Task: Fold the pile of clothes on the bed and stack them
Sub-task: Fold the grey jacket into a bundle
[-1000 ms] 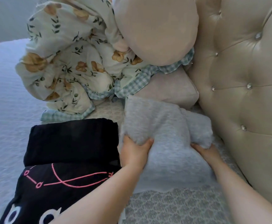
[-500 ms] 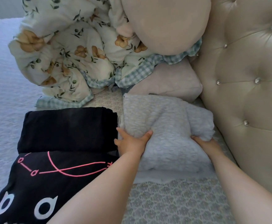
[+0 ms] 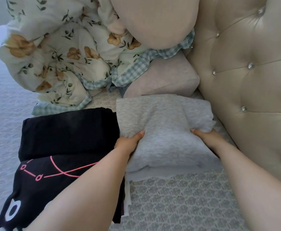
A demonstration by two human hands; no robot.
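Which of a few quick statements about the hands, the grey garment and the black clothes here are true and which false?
1. Both hands grip the grey garment. True: left hand, right hand.
2. The black clothes lie on top of the grey garment. False: they lie beside it, on its left.
3. The floral quilt is folded flat. False: it is bunched up.
4. A tufted headboard stands at the right. True.
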